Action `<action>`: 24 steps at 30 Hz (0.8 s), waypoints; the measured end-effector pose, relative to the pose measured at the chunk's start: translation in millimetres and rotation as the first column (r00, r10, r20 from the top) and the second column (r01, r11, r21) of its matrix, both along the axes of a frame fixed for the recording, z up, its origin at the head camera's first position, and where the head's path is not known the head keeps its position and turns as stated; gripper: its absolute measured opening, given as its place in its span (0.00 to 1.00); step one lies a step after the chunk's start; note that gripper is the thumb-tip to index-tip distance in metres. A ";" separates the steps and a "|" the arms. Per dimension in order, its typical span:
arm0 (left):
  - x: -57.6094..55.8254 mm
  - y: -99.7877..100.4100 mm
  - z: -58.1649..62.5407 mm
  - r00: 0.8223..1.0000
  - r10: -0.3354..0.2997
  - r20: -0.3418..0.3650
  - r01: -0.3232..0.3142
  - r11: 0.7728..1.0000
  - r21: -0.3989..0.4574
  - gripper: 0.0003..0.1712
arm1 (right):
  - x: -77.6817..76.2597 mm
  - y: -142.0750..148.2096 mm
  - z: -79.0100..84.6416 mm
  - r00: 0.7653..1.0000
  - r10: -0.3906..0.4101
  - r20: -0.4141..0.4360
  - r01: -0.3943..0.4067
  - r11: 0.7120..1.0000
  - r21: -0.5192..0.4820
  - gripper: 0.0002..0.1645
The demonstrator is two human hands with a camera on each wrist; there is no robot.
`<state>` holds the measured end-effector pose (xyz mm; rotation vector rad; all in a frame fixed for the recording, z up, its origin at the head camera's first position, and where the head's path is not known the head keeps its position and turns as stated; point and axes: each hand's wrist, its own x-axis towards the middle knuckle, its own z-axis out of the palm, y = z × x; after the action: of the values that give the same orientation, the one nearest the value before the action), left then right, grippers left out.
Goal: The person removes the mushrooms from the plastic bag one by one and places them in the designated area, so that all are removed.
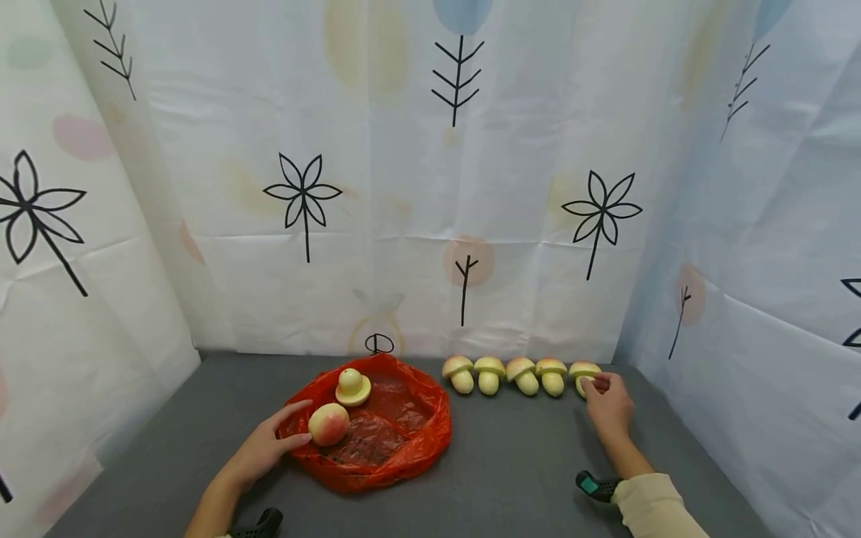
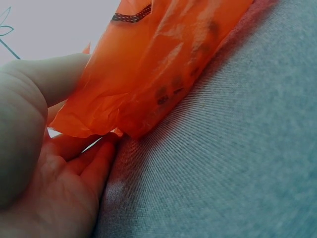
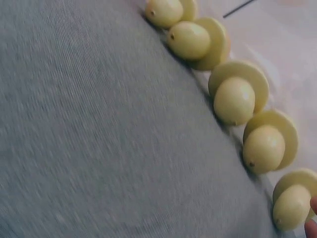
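A red plastic bag (image 1: 437, 441) sits wide open on the table, left of centre, its rim turned down. Inside lie two toy mushrooms: one cap-down with its stem up (image 1: 352, 387), the other showing a rounded blushed cap (image 1: 329, 424). My left hand (image 1: 264, 446) grips the bag's left side, thumb and fingers about the thin plastic (image 2: 133, 74). At the back right, my right hand (image 1: 610, 407) pinches the rightmost mushroom (image 1: 584, 369) of a row. In the right wrist view, fingertips (image 3: 312, 228) show at that mushroom's (image 3: 292, 208) side.
To the left of the pinched one, more toy mushrooms (image 1: 489, 375) lie in a line, stems facing me. A patterned white curtain (image 1: 403, 299) hangs directly behind them and along both sides. Grey cloth (image 1: 511, 463) covers the table.
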<state>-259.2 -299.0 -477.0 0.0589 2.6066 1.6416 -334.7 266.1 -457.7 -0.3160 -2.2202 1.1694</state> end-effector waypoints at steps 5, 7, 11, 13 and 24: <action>0.3 0.2 0.3 1.000 -0.002 -0.004 0.002 1.000 -0.010 0.40 | 1.7 -13.3 6.7 0.999 0.026 -0.022 -0.026 1.000 -0.012 0.19; 1.3 0.6 1.4 1.000 -0.005 -0.007 0.005 1.000 -0.012 0.40 | 1.7 -19.1 9.2 0.999 0.038 -0.038 -0.038 0.999 -0.015 0.18; 2.1 1.0 2.9 1.000 -0.006 -0.004 0.005 1.000 -0.004 0.40 | 2.4 -30.6 13.2 0.996 0.080 -0.047 -0.081 0.997 -0.017 0.17; 1.8 1.0 3.1 1.000 -0.007 -0.004 0.007 1.000 -0.001 0.40 | 3.5 -35.6 14.5 0.994 0.106 -0.029 -0.107 0.994 -0.023 0.17; 0.6 0.6 0.4 1.000 -0.005 -0.012 0.005 1.000 0.006 0.39 | 12.3 -65.3 22.6 0.957 0.285 0.047 -0.277 0.952 -0.128 0.20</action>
<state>-258.5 -298.4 -476.6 0.0760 2.6086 1.6525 -322.4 200.8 -435.1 -0.0872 -2.3106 1.4659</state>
